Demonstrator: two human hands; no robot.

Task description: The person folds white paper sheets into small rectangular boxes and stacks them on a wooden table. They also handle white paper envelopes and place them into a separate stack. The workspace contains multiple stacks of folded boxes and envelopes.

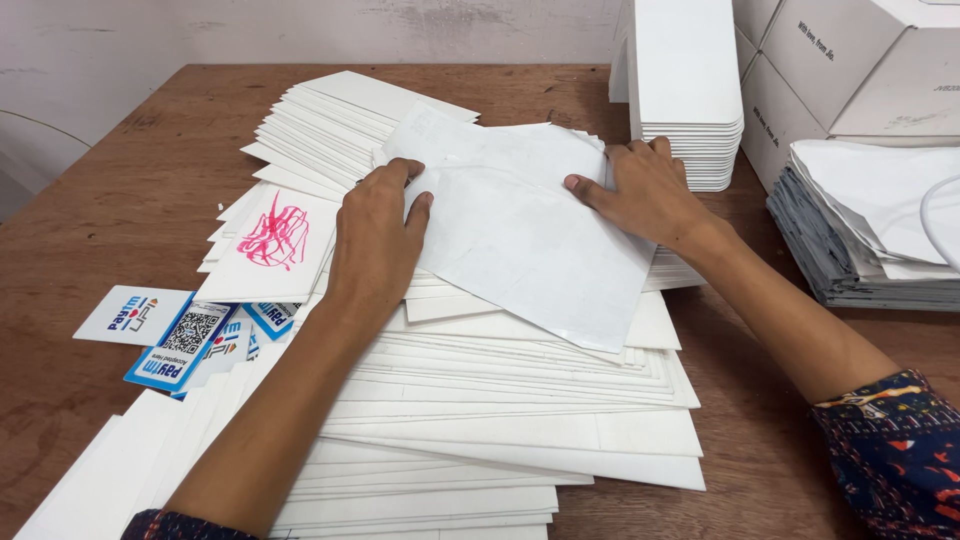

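Bright, even, soft light; faint shadows, sharp focus, no glare.

Both hands rest on a loose sheet (520, 230) that lies atop a fanned spread of flat envelopes (500, 400) on the table (130, 200). Left of the left hand (375, 240) lies a scribbled sheet (275, 245), with printed cards (185, 340) nearer the person. Just behind the right hand (645, 190) stands a neat stack of flat pieces (690, 100). To its right sit boxes (850, 70) and what seems a pile of folded sheets (870, 230).
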